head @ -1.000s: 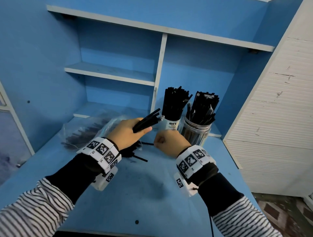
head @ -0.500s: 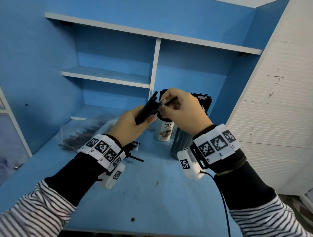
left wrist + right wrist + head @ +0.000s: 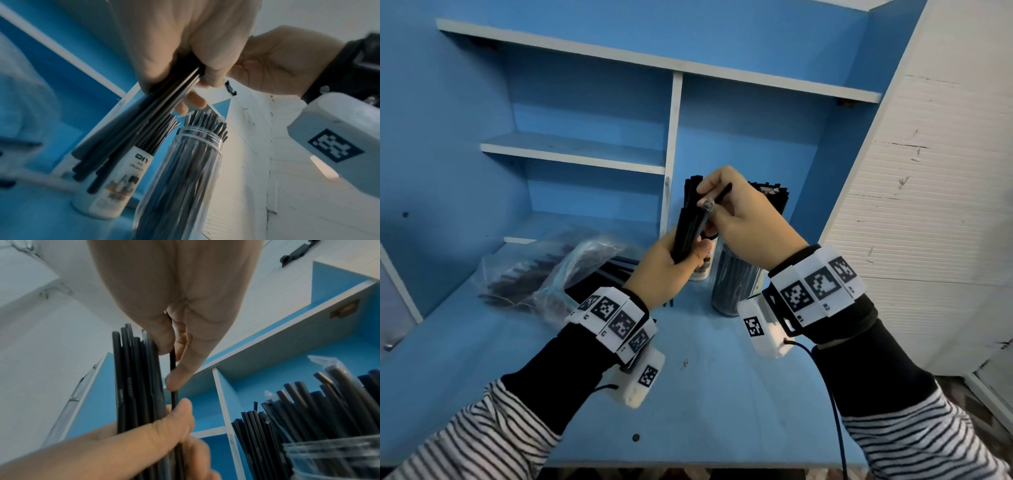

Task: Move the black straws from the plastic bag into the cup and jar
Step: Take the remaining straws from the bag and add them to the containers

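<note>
plastic bag (image 3: pixel 544 270) left on desk (image 3: pixel 705 394), cup (image 3: pixel 702 263) beside jar (image 3: pixel 736 284) (jar rightmost)

Light: even, soft, cool — shadows faint | wrist views blurred close-up | wide-angle edges bend

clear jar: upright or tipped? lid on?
Upright, no lid. The clear jar stands on the blue desk beside the white cup, its threaded mouth open and black straws poking out.
</note>
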{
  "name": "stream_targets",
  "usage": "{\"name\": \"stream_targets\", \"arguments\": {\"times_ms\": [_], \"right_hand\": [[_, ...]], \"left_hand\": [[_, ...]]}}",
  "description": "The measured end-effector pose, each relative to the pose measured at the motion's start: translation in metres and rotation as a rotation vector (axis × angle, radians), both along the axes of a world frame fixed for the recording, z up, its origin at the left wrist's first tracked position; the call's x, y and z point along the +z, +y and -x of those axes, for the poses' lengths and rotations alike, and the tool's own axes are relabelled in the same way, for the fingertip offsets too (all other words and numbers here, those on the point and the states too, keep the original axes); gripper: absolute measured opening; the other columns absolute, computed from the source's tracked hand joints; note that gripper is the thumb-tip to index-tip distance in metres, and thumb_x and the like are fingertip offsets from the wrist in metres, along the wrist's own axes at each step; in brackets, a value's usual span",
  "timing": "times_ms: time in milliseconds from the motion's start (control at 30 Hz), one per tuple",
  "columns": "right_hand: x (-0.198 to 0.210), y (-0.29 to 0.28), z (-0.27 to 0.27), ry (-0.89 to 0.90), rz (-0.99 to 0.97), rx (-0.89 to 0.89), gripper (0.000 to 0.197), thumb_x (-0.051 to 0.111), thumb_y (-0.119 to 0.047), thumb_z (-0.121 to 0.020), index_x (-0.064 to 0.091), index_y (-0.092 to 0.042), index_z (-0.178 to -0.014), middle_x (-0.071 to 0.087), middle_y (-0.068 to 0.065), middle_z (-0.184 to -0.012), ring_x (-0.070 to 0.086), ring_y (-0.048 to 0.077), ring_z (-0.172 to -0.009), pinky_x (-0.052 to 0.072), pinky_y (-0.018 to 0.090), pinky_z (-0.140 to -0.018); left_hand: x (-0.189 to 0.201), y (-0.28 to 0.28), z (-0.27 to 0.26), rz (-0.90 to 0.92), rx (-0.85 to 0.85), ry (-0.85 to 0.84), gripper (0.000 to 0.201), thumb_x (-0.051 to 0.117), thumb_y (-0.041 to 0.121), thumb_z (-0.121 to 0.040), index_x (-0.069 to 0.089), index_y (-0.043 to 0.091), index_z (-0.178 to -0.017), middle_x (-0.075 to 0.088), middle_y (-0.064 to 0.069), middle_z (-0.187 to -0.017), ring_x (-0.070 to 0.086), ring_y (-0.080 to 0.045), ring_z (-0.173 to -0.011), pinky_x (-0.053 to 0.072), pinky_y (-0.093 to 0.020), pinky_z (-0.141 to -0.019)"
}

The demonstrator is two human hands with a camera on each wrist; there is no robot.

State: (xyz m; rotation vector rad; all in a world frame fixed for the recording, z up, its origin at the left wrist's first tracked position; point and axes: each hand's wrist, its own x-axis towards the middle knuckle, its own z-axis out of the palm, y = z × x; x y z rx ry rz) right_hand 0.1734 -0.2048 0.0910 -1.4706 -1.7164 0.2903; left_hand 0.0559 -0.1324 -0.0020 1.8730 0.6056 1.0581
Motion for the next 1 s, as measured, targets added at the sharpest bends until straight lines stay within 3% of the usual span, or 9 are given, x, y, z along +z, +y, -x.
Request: {"name": "stream_targets", "arguments": {"times_ms": [100,200,300,467,567,700,767,867,1000], "right_hand": [[-0.003,0.0,-0.001,-0.003,-0.03,0.018,0.029,0.047,-0.005,-0.097,0.043,-0.013,-0.124,0.061,0.006,-0.105,0.054,0.003,-0.075,0.047,0.015,-0.073],[-0.008,0.002,0.001,0.08,-0.07,0.024,0.03,0.041,-0.012,-0.101,0.04,-0.013,-0.131,0.059,0.006,-0.111,0.061,0.013,-0.085,0.052,0.02,-0.082],[-0.009,0.0,0.003,0.258,-0.11,0.042,0.031,0.033,-0.028,-0.104,0.046,-0.015,-0.13,0.061,0.004,-0.115,0.065,0.013,-0.096,0.053,0.027,-0.089],[-0.028,0.002,0.005,-0.071,-0.062,0.055,0.059,0.054,-0.046,-0.093,0.039,-0.02,-0.143,0.054,-0.006,-0.129,0.052,0.004,-0.118,0.044,0.022,-0.1],[-0.051,0.007,0.002,-0.31,-0.088,-0.036,0.037,0.06,-0.032,-0.092,0.058,-0.016,-0.125,0.062,-0.002,-0.118,0.056,0.007,-0.109,0.049,0.03,-0.094],[-0.052,0.008,-0.001,-0.321,-0.121,-0.08,0.019,0.056,-0.022,-0.092,0.068,-0.014,-0.103,0.067,-0.003,-0.1,0.062,0.012,-0.093,0.053,0.036,-0.081],[-0.047,0.007,-0.001,-0.344,-0.127,-0.098,0.03,0.057,-0.031,-0.092,0.065,-0.017,-0.116,0.064,-0.002,-0.115,0.059,0.014,-0.105,0.053,0.038,-0.088],[-0.036,0.0,-0.006,-0.324,-0.142,-0.189,0.075,0.063,-0.052,-0.084,0.037,-0.017,-0.146,0.046,-0.001,-0.14,0.044,0.015,-0.128,0.041,0.031,-0.104],[-0.025,-0.011,-0.01,-0.1,-0.093,-0.161,0.097,0.074,-0.057,-0.073,0.029,-0.016,-0.148,0.04,-0.003,-0.138,0.042,0.008,-0.12,0.04,0.022,-0.099]], "left_hand": [[-0.001,-0.007,-0.004,0.058,-0.118,-0.021,0.031,0.049,0.022,-0.098,0.052,-0.006,-0.086,0.043,-0.012,-0.067,0.043,-0.013,-0.06,0.04,-0.01,-0.06],[-0.004,-0.007,-0.007,0.066,-0.135,-0.03,0.038,0.049,0.037,-0.093,0.049,0.003,-0.074,0.044,-0.007,-0.064,0.045,-0.011,-0.06,0.042,-0.012,-0.065],[-0.013,0.0,-0.011,0.102,-0.096,0.035,0.031,0.054,0.036,-0.093,0.053,0.008,-0.079,0.052,-0.003,-0.067,0.053,-0.006,-0.062,0.044,-0.012,-0.069],[-0.03,0.003,-0.011,0.186,-0.169,0.311,0.026,0.065,0.031,-0.09,0.061,0.007,-0.082,0.07,-0.01,-0.083,0.067,-0.017,-0.086,0.051,-0.022,-0.083],[-0.04,0.008,-0.008,0.234,-0.162,0.434,0.037,0.069,0.038,-0.086,0.065,0.001,-0.092,0.07,-0.011,-0.088,0.064,-0.024,-0.09,0.048,-0.033,-0.087],[-0.047,0.007,-0.009,0.263,-0.122,0.533,0.032,0.068,0.041,-0.086,0.061,0.015,-0.069,0.064,-0.001,-0.076,0.063,-0.018,-0.082,0.046,-0.028,-0.079],[-0.046,0.004,-0.009,0.29,-0.074,0.496,0.033,0.066,0.043,-0.087,0.055,0.018,-0.068,0.065,0.002,-0.073,0.068,-0.016,-0.087,0.048,-0.028,-0.081],[-0.037,0.003,-0.009,0.326,-0.007,0.377,0.03,0.065,0.05,-0.085,0.052,0.027,-0.07,0.062,0.006,-0.066,0.071,-0.016,-0.083,0.051,-0.036,-0.087],[-0.022,0.002,-0.001,0.287,-0.062,0.292,0.039,0.066,0.056,-0.08,0.052,0.027,-0.058,0.06,0.003,-0.057,0.067,-0.019,-0.066,0.053,-0.051,-0.09]]}}
